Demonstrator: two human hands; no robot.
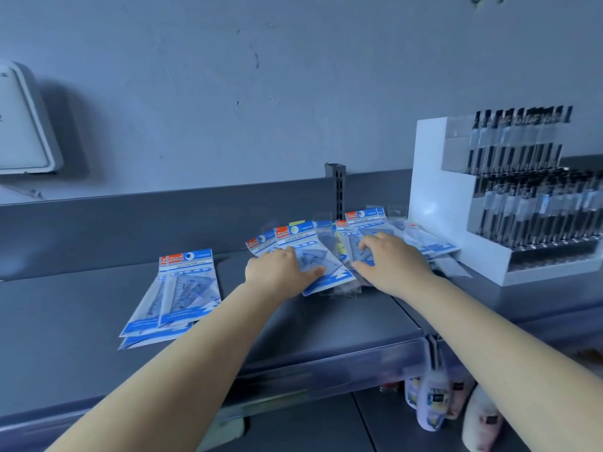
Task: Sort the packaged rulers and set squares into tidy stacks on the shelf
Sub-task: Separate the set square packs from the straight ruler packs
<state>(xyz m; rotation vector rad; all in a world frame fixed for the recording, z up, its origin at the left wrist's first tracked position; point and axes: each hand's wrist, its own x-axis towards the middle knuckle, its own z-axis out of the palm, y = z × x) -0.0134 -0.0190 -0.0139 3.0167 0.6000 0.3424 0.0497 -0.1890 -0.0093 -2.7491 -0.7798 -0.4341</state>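
Grey shelf (81,308) against a scuffed wall (228,93); both hands lie spread, seemingly flat, on loose packets (329,278).

We see two groups of flat blue-and-white packs on the grey shelf (81,321). The left stack (176,295) lies roughly squared, its lower packs fanned out slightly at the bottom. The loose pile (329,252) to its right is spread unevenly, packs overlapping at differing angles, red labels toward the back.
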